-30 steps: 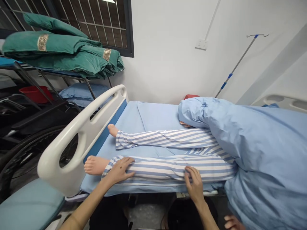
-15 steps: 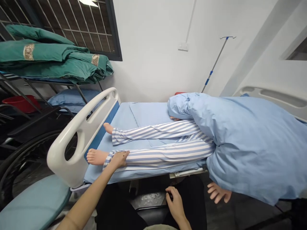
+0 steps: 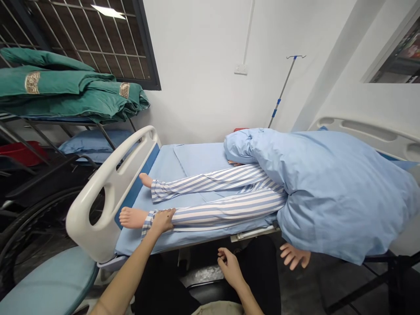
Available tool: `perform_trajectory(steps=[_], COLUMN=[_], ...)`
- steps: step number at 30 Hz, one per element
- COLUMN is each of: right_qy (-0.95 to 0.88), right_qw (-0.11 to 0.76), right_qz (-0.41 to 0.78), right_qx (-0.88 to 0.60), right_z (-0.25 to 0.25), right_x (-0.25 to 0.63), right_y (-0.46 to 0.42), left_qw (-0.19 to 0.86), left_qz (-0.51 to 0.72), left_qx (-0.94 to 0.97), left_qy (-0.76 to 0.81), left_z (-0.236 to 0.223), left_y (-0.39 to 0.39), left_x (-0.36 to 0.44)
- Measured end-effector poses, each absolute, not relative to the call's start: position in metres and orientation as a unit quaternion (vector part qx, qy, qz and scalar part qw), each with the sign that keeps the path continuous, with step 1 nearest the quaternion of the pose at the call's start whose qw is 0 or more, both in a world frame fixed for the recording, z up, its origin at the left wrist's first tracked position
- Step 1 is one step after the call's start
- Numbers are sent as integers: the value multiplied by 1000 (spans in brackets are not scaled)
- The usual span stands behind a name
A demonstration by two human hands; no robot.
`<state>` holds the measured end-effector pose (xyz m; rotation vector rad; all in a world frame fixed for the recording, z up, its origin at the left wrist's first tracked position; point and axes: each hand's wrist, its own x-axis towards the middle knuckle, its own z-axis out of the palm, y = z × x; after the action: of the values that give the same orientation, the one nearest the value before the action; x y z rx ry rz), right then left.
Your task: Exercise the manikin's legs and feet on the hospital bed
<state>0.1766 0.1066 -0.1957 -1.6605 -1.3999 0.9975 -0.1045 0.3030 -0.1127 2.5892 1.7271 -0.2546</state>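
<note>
A patient manikin (image 3: 210,205) in blue-and-white striped pyjama trousers lies on a blue-sheeted bed (image 3: 197,159), its upper body under a bunched light-blue quilt (image 3: 334,197). My left hand (image 3: 162,221) grips the near trouser leg just above the cuff, close to the bare near foot (image 3: 133,218). My right hand (image 3: 230,267) hangs below the bed edge, fingers curled, holding nothing. The manikin's hand (image 3: 293,256) dangles beneath the quilt, to the right of my right hand.
A white plastic footboard (image 3: 98,210) rises beside the feet. To the left stand a wheelchair wheel (image 3: 33,227) and a padded blue seat (image 3: 42,280). Folded green drapes (image 3: 65,94) lie on a metal rack below a barred window. An IV pole (image 3: 284,87) stands against the wall.
My right hand has left the manikin's thigh and dropped below the bed edge. My left hand has slid along the shin toward the cuff. The manikin's hand now dangles below the quilt.
</note>
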Motion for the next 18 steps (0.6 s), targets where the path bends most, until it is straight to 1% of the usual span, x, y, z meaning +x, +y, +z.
perform_trajectory(steps=[6,11,14,18], right_qy=[-501,-428,-370,-285], right_qw=[427,477,490,519], right_qz=[417,491,545,618], right_qx=[-627,-590,-571,-517], right_z=[-190,-178,-169,-159], right_x=[178,185,186,185], right_y=[134,157,170,188], left_qw=[9,10,-4,-40], left_qz=[-78,-73,-74,-68], left_qx=[826,827,830,836], left_qy=[558,557,553,544], left_z=[-117,-111,-93,-50], left_y=[302,301,299,296], left_x=[-105,-105,-104,-102])
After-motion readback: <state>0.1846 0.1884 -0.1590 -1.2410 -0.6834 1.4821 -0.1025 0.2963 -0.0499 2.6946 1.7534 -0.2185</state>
